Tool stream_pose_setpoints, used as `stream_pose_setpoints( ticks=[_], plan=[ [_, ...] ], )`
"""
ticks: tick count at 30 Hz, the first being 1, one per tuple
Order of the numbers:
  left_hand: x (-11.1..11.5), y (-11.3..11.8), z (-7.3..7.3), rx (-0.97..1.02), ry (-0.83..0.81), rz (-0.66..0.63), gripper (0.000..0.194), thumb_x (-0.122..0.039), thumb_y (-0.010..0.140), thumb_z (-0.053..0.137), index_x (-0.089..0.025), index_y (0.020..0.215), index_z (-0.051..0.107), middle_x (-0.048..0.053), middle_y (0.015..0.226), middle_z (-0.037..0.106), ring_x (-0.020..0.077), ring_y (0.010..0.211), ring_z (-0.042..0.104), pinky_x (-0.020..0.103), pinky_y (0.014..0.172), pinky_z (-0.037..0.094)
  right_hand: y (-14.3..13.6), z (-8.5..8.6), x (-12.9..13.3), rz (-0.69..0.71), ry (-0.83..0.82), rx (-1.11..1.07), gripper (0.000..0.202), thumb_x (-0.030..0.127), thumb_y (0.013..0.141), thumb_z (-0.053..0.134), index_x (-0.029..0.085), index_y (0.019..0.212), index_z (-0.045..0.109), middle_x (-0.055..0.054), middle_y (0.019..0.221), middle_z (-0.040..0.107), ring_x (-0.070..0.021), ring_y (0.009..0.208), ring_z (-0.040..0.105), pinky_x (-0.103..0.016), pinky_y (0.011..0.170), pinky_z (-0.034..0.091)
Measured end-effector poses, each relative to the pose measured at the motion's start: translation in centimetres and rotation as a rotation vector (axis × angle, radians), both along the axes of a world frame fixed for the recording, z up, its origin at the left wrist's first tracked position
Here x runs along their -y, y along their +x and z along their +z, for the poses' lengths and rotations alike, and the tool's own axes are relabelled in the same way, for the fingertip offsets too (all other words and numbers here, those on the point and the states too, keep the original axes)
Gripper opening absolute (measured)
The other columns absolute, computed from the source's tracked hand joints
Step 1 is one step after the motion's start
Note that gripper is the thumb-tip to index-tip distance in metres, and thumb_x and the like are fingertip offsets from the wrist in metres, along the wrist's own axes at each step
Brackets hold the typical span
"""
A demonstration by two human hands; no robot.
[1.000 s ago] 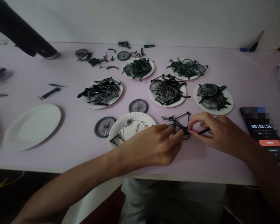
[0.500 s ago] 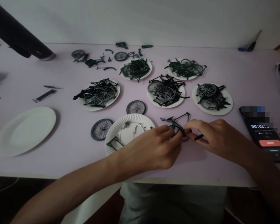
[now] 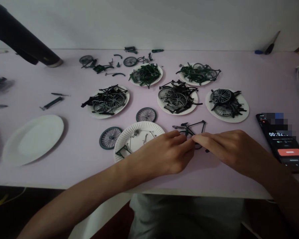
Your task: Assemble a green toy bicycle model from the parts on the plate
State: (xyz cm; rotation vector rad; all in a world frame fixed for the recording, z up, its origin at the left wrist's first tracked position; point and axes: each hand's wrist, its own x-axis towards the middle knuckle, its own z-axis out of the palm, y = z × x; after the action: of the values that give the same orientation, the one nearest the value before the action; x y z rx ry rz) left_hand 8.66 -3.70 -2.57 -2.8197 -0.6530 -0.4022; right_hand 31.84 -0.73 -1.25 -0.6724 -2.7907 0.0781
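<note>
Before me is a dark green model bicycle frame, with a small saddle and thin tubes standing out beyond my fingers. My left hand is closed, its fingertips pinching the lower part of the frame. From the other side my right hand presses its thumb and index finger against the same spot, touching the left fingertips. Whatever small part lies between the fingertips is hidden. Beside my left forearm a white paper plate bears small metal rods and a green bracket. Two spoked wheels lie by it.
Several paper plates piled with bicycle parts stand farther back. Loose parts lie behind them. A bare white plate is at the left, a phone showing a timer at the right. A dark cylindrical object leans in at upper left.
My right hand has shifted slightly left, its fingertips now meeting my left ones. The short black piece that showed in the right hand is now mostly hidden. The view has turned slightly left.
</note>
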Motion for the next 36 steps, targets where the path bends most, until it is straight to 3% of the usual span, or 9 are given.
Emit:
stream_pose_setpoints(
  ticks=[5, 10, 15, 21, 25, 29, 32, 36],
  plan=[
    [0.0, 0.0, -0.2, -0.011, 0.015, 0.000, 0.020, 0.000, 0.094, 0.049, -0.007, 0.088, 0.066, 0.009, 0.088, 0.066, 0.0155, 0.068, 0.060, 0.031, 0.059, 0.055, 0.0, 0.4, 0.2, 0.064, 0.195, 0.064, 0.037, -0.001, 0.095, 0.038, 0.013, 0.121, 0.060, -0.003, 0.079, 0.075, -0.0143, 0.057, 0.065, -0.030, 0.051, 0.043],
    [-0.1, -0.1, -0.2, 0.001, -0.006, -0.011, 0.020, 0.002, 0.094, 0.047, -0.006, 0.087, 0.065, 0.009, 0.088, 0.066, 0.0161, 0.067, 0.060, 0.031, 0.055, 0.054, 0.1, 0.6, 0.1, 0.080, 0.220, 0.058, 0.038, -0.002, 0.093, 0.040, 0.011, 0.122, 0.061, -0.001, 0.070, 0.071, -0.0149, 0.054, 0.064, -0.031, 0.050, 0.041],
    [-0.1, -0.2, 0.0, -0.015, -0.055, -0.005, 0.022, 0.003, 0.094, 0.045, -0.005, 0.100, 0.065, 0.013, 0.096, 0.069, 0.0189, 0.076, 0.066, 0.032, 0.062, 0.058, 0.1, -0.1, -0.4, 0.122, 0.202, -0.044, 0.048, -0.003, 0.090, 0.047, 0.015, 0.133, 0.057, 0.001, 0.078, 0.075, -0.0128, 0.054, 0.063, -0.029, 0.050, 0.042],
    [-0.5, -0.5, 0.3, -0.035, -0.091, 0.000, 0.026, -0.002, 0.097, 0.043, -0.006, 0.111, 0.064, 0.015, 0.108, 0.070, 0.0202, 0.087, 0.067, 0.034, 0.072, 0.057, 0.2, -0.7, -0.7, 0.130, 0.229, -0.082, 0.046, -0.005, 0.090, 0.047, 0.009, 0.134, 0.054, 0.000, 0.079, 0.075, -0.0123, 0.054, 0.061, -0.029, 0.049, 0.041],
    [-0.8, -0.7, 0.3, -0.002, -0.073, 0.056, 0.022, -0.008, 0.100, 0.046, -0.014, 0.111, 0.063, 0.009, 0.105, 0.071, 0.0184, 0.085, 0.065, 0.035, 0.075, 0.050, 0.5, -1.1, -0.9, 0.060, 0.117, -0.098, 0.039, 0.008, 0.095, 0.053, 0.015, 0.134, 0.057, -0.001, 0.082, 0.077, -0.0127, 0.058, 0.067, -0.027, 0.053, 0.045],
    [-1.0, -0.4, -0.3, 0.021, -0.084, 0.128, 0.018, -0.021, 0.101, 0.048, -0.015, 0.112, 0.061, 0.007, 0.100, 0.070, 0.0192, 0.085, 0.064, 0.034, 0.074, 0.044, 0.5, -1.1, -1.2, -0.035, -0.081, -0.197, 0.025, 0.024, 0.096, 0.059, 0.021, 0.120, 0.064, -0.004, 0.101, 0.078, -0.0162, 0.078, 0.072, -0.028, 0.069, 0.052],
    [-1.0, -0.1, -0.6, 0.034, -0.076, 0.188, 0.019, -0.029, 0.101, 0.051, -0.015, 0.109, 0.060, 0.007, 0.100, 0.069, 0.0198, 0.083, 0.063, 0.034, 0.073, 0.043, 0.4, -0.7, -1.5, -0.232, -0.245, -0.344, 0.008, 0.028, 0.093, 0.062, 0.022, 0.097, 0.067, -0.002, 0.090, 0.074, -0.0154, 0.074, 0.067, -0.027, 0.064, 0.050],
    [-1.0, 0.2, -0.7, 0.048, -0.117, 0.285, 0.025, -0.039, 0.100, 0.052, -0.015, 0.098, 0.059, 0.004, 0.090, 0.067, 0.0183, 0.075, 0.061, 0.032, 0.066, 0.040, 0.3, -0.1, -2.0, -0.416, -0.473, -0.457, 0.018, 0.035, 0.095, 0.060, 0.022, 0.083, 0.064, 0.001, 0.077, 0.066, -0.0147, 0.070, 0.060, -0.026, 0.061, 0.046]
  ],
)
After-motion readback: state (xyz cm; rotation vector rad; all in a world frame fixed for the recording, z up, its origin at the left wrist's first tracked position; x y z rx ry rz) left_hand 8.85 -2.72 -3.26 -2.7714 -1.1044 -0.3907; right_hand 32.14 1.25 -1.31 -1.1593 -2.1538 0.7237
